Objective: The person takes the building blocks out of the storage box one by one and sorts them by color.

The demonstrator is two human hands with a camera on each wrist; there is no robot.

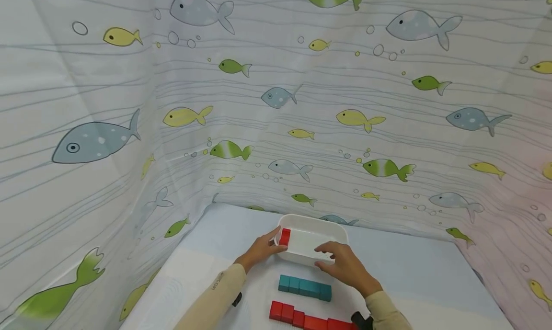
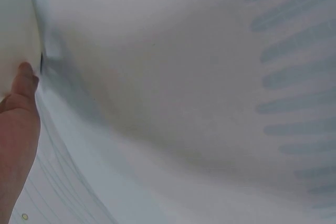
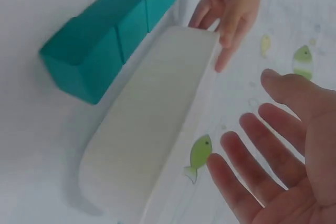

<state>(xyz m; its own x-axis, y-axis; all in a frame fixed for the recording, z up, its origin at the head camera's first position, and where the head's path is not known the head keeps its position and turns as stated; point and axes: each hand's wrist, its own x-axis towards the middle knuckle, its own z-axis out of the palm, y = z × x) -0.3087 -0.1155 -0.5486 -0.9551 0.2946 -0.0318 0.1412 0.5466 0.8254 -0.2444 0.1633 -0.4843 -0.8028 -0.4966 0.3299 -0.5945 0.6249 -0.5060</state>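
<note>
A white plastic tub (image 1: pixel 297 259) stands on the table with one red block (image 1: pixel 285 237) inside at its left end. My left hand (image 1: pixel 260 249) grips the tub's left end, thumb over the rim by that block. The same grip shows beyond the tub's far end in the right wrist view. My right hand (image 1: pixel 344 267) hovers at the tub's front right, fingers spread and nothing in them. In the left wrist view, the left hand (image 2: pixel 20 114) touches the pale tub wall (image 2: pixel 18 35) at the edge of the picture.
A row of teal blocks (image 1: pixel 304 288) lies in front of the tub. Nearer to me runs a row of red blocks (image 1: pixel 297 318), its right end beside the right wrist's dark camera (image 1: pixel 361 320). A white cloth wall (image 1: pixel 258 124) printed with fish rises behind the table and on both sides.
</note>
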